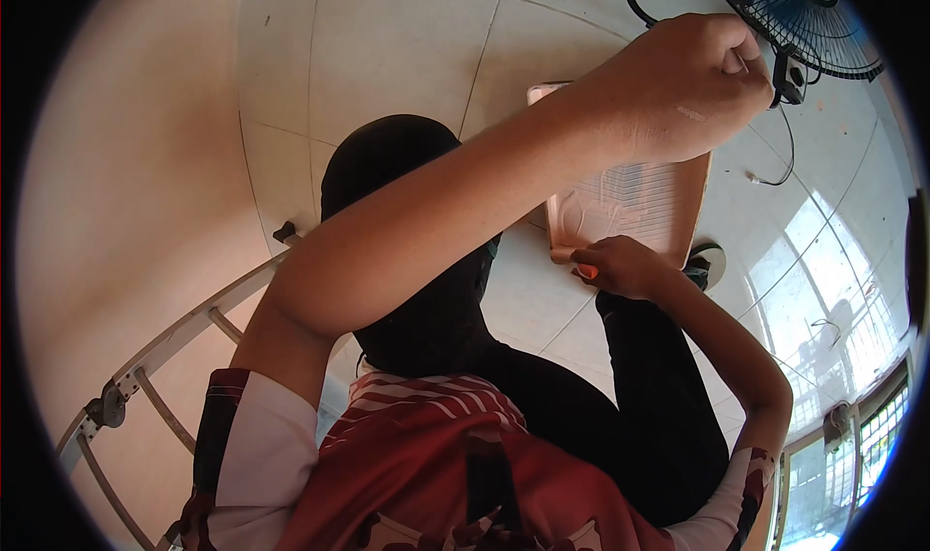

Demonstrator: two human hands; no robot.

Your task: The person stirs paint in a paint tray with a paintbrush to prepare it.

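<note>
My left hand (702, 91) is closed, stretched out above the far part of a paint tray; its curled fingers hide whatever they may hold. A pale smear marks the back of this hand. Lower down, my right hand (625, 265) is closed around a tool with an orange handle (587, 271), at the near left corner of the tray. The tool's kind is mostly hidden by the fingers. Peach-coloured paint coats the paint tray (668, 202), which has a ribbed slope and lies on the floor, partly covered by my left forearm.
A fan (804, 13) stands at the upper right, with a cable (790, 154) on the tiled floor (407, 47). At the left, a metal ladder (170, 347) lies along the peach wall (136, 202). Beside the tray is a sandal (712, 263) on my foot.
</note>
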